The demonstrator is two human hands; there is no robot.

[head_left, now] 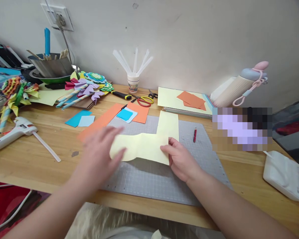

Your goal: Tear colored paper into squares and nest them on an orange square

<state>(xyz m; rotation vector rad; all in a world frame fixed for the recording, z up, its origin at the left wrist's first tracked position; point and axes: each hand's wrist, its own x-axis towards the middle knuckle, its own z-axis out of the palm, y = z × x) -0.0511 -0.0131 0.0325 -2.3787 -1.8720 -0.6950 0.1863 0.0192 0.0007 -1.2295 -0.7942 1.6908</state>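
Observation:
A strip of pale yellow paper (149, 147) is held up over the grey cutting mat (149, 184), with a crease near its middle. My right hand (180, 159) pinches its right end between thumb and fingers. At the left end is my left hand (102, 152), blurred by motion, its thumb and fingers apart around the paper's edge; whether it touches the paper is unclear. A second pale yellow piece (169, 121) lies on the mat just behind, partly covered by the held strip. A small red pen-like stick (194, 135) rests on the mat at the right.
Orange paper (141, 114) and small blue squares (126, 114) lie behind the mat, near scissors (146, 100) and a yellow-black cutter (121, 95). A glue gun (17, 131) is on the left. Paper flowers (89, 84), a paper cup (133, 82) and a paper stack (171, 98) line the back.

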